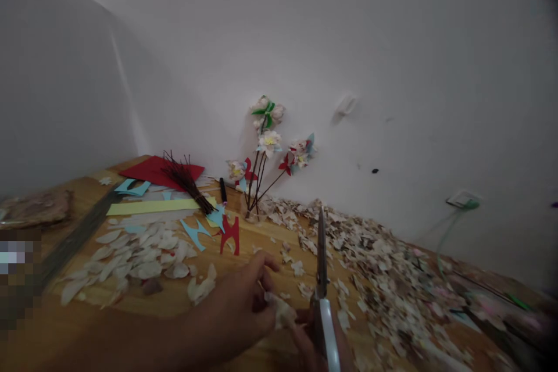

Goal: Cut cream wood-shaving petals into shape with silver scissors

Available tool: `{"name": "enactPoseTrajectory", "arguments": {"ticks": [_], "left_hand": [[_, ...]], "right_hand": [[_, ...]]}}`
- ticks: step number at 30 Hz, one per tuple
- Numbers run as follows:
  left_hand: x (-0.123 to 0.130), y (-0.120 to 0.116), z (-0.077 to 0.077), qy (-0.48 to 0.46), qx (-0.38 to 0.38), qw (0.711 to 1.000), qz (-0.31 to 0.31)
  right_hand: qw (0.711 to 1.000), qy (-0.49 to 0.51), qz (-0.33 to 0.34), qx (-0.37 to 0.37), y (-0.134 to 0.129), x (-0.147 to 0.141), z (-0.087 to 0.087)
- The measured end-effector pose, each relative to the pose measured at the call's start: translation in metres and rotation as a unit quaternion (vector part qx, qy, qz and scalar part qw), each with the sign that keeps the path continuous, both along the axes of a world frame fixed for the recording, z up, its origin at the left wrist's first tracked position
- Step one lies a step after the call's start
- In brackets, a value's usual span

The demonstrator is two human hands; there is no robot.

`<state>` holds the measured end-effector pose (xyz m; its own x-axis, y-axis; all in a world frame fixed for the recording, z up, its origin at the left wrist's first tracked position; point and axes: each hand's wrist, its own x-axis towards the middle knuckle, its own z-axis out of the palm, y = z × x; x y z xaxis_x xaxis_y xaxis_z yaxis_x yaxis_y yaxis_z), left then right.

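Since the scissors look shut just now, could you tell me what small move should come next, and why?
Probably open the scissors and guide the pale scrap between the blades. The right hand holds them with blades together, pointing away, while the left hand pinches the scrap just beside them, uncut.

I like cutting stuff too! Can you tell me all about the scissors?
The scissors have long grey metal blades, shut together and pointing up and away toward the wall. Their pale handle sits low in the picture, gripped by the right hand, mostly cut off. They hover over the wooden table, beside the left hand pinching a small pale scrap.
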<state>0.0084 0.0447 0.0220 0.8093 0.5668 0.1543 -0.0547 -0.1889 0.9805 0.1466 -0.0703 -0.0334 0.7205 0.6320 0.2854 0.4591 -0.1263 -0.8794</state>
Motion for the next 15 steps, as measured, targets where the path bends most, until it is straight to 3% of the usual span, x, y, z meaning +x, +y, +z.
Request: {"name": "enactPoseTrajectory", "arguments": {"ticks": [3, 6, 10, 15], "left_hand": [[-0.004, -0.005, -0.004, 0.015, 0.064, 0.998, -0.022], [-0.004, -0.007, -0.002, 0.014, 0.078, 0.997, 0.007], [0.007, -0.012, -0.009, 0.001, -0.023, 0.995, 0.095], [0.019, -0.019, -0.024, -0.045, -0.145, 0.978, 0.141]], "right_hand": [[0.999, 0.007, 0.007, -0.031, -0.001, -0.001, 0.001], [0.999, 0.050, -0.003, -0.011, 0.000, -0.011, 0.002], [0.995, 0.066, -0.060, 0.054, 0.004, -0.015, -0.007], [0.986, 0.109, -0.049, 0.119, 0.009, -0.002, -0.022]]}}
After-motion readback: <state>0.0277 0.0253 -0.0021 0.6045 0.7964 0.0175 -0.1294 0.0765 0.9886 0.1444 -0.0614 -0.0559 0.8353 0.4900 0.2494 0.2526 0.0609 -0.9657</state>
